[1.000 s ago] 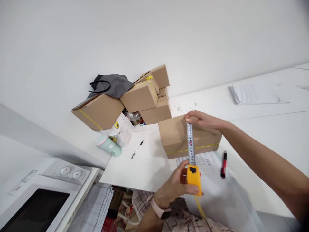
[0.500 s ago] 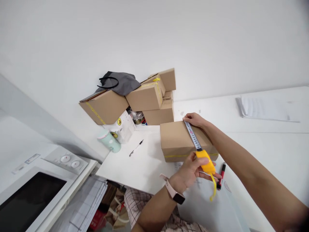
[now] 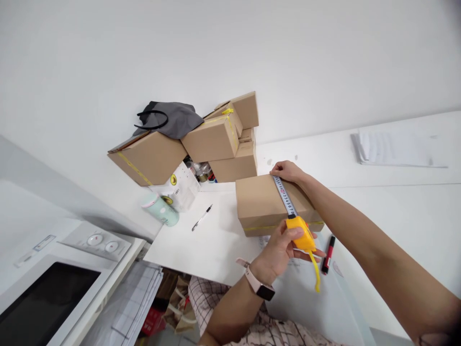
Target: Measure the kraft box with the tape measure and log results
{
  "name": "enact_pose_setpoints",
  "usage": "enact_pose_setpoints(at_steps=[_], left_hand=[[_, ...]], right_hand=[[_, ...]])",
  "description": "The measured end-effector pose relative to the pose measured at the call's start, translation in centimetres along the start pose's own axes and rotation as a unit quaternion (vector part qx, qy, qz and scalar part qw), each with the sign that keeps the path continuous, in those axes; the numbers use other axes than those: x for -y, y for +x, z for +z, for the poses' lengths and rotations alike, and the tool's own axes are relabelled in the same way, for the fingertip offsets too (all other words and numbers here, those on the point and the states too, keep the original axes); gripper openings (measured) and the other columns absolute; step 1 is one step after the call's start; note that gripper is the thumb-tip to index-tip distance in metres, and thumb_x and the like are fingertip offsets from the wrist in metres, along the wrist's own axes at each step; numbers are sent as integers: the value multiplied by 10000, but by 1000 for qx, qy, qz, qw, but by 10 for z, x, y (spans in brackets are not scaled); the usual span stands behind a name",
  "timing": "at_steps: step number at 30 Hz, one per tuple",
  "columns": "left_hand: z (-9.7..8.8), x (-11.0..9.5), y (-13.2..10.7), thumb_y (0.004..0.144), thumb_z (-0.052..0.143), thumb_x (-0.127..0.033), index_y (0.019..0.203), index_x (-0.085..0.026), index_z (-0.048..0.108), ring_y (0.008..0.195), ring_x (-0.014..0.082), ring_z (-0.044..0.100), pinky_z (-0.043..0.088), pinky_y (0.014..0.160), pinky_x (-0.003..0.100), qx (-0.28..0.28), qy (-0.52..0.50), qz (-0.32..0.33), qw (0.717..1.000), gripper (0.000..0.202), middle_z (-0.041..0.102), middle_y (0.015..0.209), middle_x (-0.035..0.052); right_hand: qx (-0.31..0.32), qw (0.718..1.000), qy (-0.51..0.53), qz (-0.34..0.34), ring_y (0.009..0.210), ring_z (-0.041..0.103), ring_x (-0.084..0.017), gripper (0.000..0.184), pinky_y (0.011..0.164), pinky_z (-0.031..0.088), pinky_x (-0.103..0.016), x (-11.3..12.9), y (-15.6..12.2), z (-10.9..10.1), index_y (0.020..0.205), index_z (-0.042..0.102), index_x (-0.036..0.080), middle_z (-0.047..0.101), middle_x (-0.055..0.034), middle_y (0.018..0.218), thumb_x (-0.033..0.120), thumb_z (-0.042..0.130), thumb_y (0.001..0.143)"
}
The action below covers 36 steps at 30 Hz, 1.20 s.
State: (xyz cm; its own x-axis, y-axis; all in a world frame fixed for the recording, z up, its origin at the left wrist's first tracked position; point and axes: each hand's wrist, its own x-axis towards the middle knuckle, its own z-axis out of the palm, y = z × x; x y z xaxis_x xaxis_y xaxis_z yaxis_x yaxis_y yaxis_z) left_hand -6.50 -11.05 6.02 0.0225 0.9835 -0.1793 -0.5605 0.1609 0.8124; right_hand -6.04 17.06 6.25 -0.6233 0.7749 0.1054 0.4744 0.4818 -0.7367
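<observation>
A brown cardboard box (image 3: 259, 202) with a yellow strap lies on the white table (image 3: 216, 245). A yellow tape measure (image 3: 302, 236) is stretched across the box's top. My left hand (image 3: 279, 250) grips the yellow case at the box's near edge. My right hand (image 3: 286, 170) pinches the end of the tape blade (image 3: 284, 194) down on the box's far edge. A watch sits on my left wrist.
Several cardboard boxes (image 3: 212, 139) are stacked at the wall with a grey bag (image 3: 169, 120) on top. A mint cup (image 3: 162, 211), a pen (image 3: 201, 217) and a red marker (image 3: 327, 253) lie nearby. Papers (image 3: 392, 149) lie far right. A machine (image 3: 54, 288) stands at the left.
The tape was held up over the box; it now lies lower across the box's top. My left hand carried the case towards the box's near edge, shortening the blade.
</observation>
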Motion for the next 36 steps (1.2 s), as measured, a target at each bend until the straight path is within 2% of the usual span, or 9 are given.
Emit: enact_pose_setpoints(at_steps=[5, 8, 12, 16, 21, 24, 30, 33, 36], left_hand=[[-1, 1, 5, 660, 795, -519, 1085, -148, 581, 750, 234, 714, 597, 762, 441, -19, 8, 23, 1000, 604, 659, 996, 90], [-6, -5, -8, 657, 818, -481, 1076, -149, 592, 742, 220, 698, 594, 745, 422, -28, 22, 35, 999, 581, 652, 1003, 85], [-35, -12, -58, 631, 882, -365, 1187, -219, 559, 851, 213, 676, 586, 756, 354, -92, 97, 107, 985, 659, 643, 1100, 63], [-77, -14, -91, 659, 882, -389, 1280, -255, 489, 898, 213, 671, 578, 789, 336, -211, 161, 172, 949, 747, 640, 1062, 45], [-99, -25, -77, 658, 856, -444, 1157, -212, 553, 814, 221, 689, 593, 749, 389, -201, 148, 164, 954, 628, 619, 1038, 44], [-99, -46, -65, 632, 862, -440, 1177, -222, 554, 841, 233, 690, 596, 777, 411, -181, 152, 186, 954, 663, 624, 1061, 44], [-100, -89, -51, 683, 821, -454, 1203, -210, 557, 890, 246, 687, 607, 786, 418, -163, 174, 227, 944, 632, 631, 1172, 88], [-90, -88, -52, 703, 819, -442, 1205, -220, 551, 917, 233, 680, 607, 789, 389, -164, 185, 248, 937, 611, 605, 1266, 101], [-69, -67, -61, 671, 866, -380, 1245, -248, 529, 882, 204, 674, 600, 755, 339, -119, 185, 244, 944, 678, 607, 1264, 90]], right_hand=[[-1, 999, 32, 12, 823, 647, -226, 241, 777, 500, -322, 12, -6, -1, 708, 675, 197, 708, -56, 755, 418, 770, 724], [-8, 998, 66, 5, 888, 662, -224, 309, 822, 513, -326, 17, -16, -18, 809, 696, 194, 741, -70, 880, 498, 649, 844], [-146, 969, 201, -4, 1067, 654, -215, 390, 980, 491, -357, -3, -61, -54, 1033, 701, 206, 733, -97, 1151, 547, 549, 922], [-243, 947, 189, 93, 989, 671, -248, 490, 951, 517, -410, -46, -130, -57, 1035, 712, 208, 733, -112, 992, 640, 509, 922], [-152, 968, 172, 97, 1046, 654, -296, 644, 925, 534, -450, -49, -178, -31, 1403, 540, 287, 700, -108, 1059, 704, 358, 947], [-176, 976, 110, 59, 1053, 643, -311, 604, 929, 517, -485, -21, -176, -37, 1401, 553, 319, 689, -93, 1123, 678, 417, 934], [-221, 975, -14, 30, 932, 642, -303, 449, 826, 522, -463, 14, -146, -59, 981, 718, 240, 670, -118, 1029, 643, 560, 859], [-248, 967, -36, -55, 1096, 609, -337, 380, 924, 497, -504, 12, -133, -54, 949, 694, 235, 655, -139, 1162, 575, 535, 888], [-217, 964, -52, -144, 1137, 601, -320, 338, 985, 453, -511, 12, -127, -46, 1053, 686, 247, 692, -103, 1178, 422, 409, 971]])
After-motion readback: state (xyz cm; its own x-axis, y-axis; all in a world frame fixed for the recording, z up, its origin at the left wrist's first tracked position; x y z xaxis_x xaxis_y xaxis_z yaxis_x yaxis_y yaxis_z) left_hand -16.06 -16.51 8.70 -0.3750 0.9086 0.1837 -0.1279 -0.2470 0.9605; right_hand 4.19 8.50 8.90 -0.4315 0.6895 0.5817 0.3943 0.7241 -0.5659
